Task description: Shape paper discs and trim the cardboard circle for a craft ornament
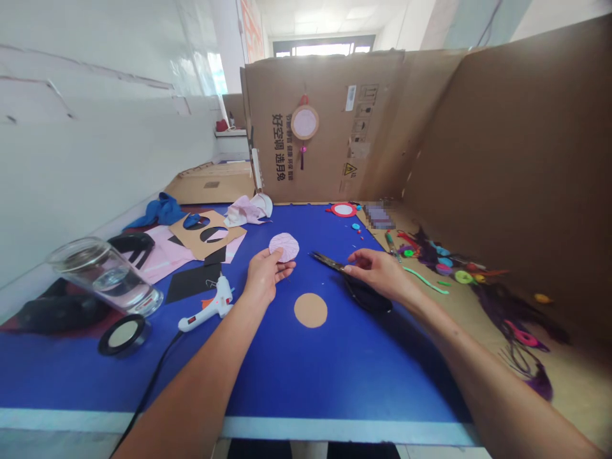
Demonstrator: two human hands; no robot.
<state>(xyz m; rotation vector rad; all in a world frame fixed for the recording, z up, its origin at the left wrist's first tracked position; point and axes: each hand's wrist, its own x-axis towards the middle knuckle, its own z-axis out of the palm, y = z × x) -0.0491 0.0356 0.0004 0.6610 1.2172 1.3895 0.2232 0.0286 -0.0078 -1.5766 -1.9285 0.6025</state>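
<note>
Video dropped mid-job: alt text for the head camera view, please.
The left hand pinches a pink disc above a blue table, while the right hand rests on black-handled scissors; whether it grips them is unclear. A brown cardboard circle lies between the hands, with a white glue gun and a glass jar on its side to the left.

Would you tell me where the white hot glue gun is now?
In the head view, the white hot glue gun lies on the blue table, just left of the left hand, right of the clear glass jar.
</note>
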